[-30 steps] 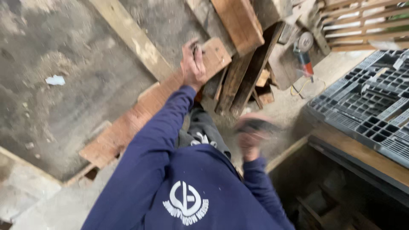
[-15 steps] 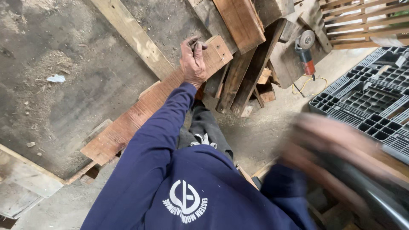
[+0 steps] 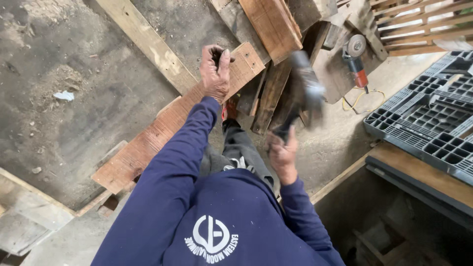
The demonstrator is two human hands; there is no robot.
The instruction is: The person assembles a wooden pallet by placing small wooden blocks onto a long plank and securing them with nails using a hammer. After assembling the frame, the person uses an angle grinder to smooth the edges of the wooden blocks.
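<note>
Gripping the far end of a long reddish plank (image 3: 167,130), the left hand (image 3: 215,74) steadies it; the right hand (image 3: 283,155) clutches a blurred hammer (image 3: 303,93), mid-swing. A blow seemingly needs aim.

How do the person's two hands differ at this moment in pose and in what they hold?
The left hand is stretched forward and rests on the reddish-brown plank, pinning it near its far end; the right hand is drawn back near the body, clear of that plank. The left hand is sharp and looks still; the right hand grips a dark tool that is motion-blurred. Both are bare and come from blue sleeves.
</note>
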